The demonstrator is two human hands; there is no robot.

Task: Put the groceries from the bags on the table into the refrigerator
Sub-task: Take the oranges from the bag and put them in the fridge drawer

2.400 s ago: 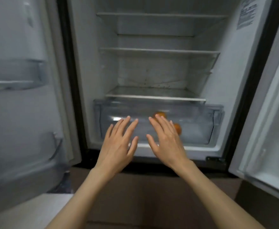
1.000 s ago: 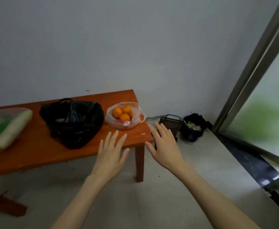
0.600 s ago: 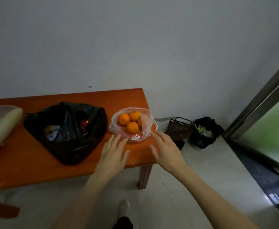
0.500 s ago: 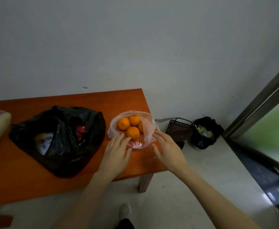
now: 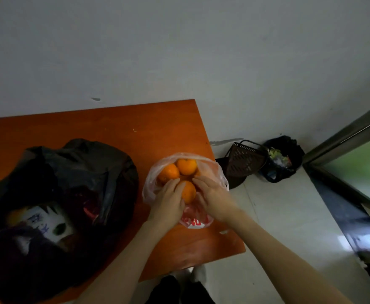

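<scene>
Oranges (image 5: 180, 172) sit in a clear bag (image 5: 210, 170) at the desk (image 5: 118, 128) corner — left hand (image 5: 168, 202) and right hand (image 5: 212, 196) cup the nearest one (grip closing, likely to lift it).

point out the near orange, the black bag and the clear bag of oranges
near orange (image 5: 188, 192), head view, middle of its peel
black bag (image 5: 87, 170), head view, crumpled top
clear bag (image 5: 218, 172), head view, right wall of the plastic
</scene>
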